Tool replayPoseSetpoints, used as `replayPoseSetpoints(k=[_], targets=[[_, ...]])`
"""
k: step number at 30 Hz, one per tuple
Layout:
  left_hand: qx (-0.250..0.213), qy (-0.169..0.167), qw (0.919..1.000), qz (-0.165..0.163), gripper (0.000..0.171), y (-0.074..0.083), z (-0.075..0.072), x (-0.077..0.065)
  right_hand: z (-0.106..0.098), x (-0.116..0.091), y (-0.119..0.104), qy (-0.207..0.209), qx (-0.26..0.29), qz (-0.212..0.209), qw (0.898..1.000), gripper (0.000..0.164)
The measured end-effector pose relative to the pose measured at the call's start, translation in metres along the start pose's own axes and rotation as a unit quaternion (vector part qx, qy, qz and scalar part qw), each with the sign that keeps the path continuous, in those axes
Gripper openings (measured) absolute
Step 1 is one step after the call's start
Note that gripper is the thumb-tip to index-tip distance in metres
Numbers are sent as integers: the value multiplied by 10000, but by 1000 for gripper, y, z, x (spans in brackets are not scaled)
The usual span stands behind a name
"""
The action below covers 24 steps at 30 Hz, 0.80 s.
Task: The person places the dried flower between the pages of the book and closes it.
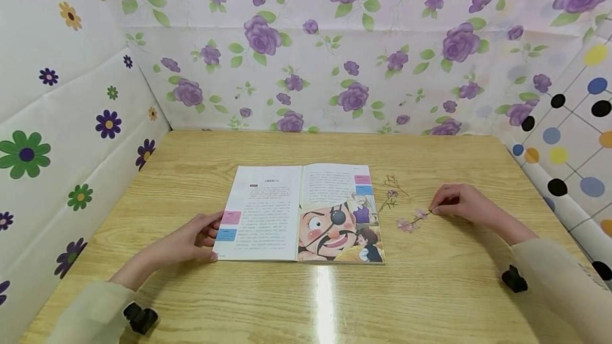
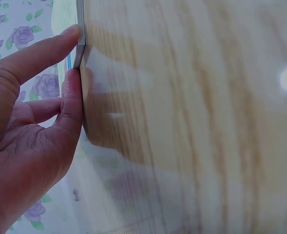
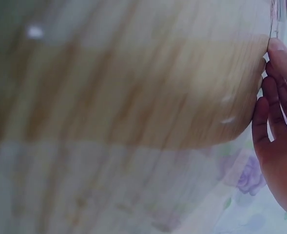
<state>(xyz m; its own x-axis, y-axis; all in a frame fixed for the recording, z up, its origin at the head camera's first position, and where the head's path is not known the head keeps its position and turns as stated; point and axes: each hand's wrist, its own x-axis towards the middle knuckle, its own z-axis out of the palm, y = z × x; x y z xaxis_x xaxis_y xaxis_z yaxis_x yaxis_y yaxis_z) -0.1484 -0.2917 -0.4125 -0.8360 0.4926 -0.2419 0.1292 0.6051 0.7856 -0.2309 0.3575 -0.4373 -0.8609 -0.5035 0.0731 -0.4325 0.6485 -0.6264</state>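
Observation:
An open illustrated book (image 1: 268, 211) lies flat on the table, with a cartoon face wearing an eye patch on its right page. My left hand (image 1: 198, 238) holds the book's lower left corner, thumb near the corner and curled fingers along the left edge. In the left wrist view, the thumb of the left hand (image 2: 31, 117) touches the book's edge (image 2: 81, 29). To the right, my right hand (image 1: 461, 203) pinches the stem end of a pink flower sprig (image 1: 408, 224) lying on the table. The right wrist view shows the right hand (image 3: 282, 112) with its fingertips low at the tabletop.
Beside the book's right edge lie a small purple-flowered sprig (image 1: 391, 200) and an orange-brown dried sprig (image 1: 394, 183). The wooden table (image 1: 229, 301) has floral cloth (image 1: 306, 78) behind it and patterned cloth along both sides.

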Motion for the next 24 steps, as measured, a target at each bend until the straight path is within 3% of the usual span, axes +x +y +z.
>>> replayPoseSetpoints(k=[9, 17, 24], targets=[[34, 9, 10000, -37, 99, 0, -1, -1, 2, 2, -8, -38, -234, -175, 9996, 12], [49, 16, 10000, 9, 98, 0, 0, -2, -4, 8, -19, -286, -630, 67, 9976, 10], [7, -24, 10000, 38, 98, -1, 0, -2, -10, 13, -26, -556, -478, 265, 9970, 11]])
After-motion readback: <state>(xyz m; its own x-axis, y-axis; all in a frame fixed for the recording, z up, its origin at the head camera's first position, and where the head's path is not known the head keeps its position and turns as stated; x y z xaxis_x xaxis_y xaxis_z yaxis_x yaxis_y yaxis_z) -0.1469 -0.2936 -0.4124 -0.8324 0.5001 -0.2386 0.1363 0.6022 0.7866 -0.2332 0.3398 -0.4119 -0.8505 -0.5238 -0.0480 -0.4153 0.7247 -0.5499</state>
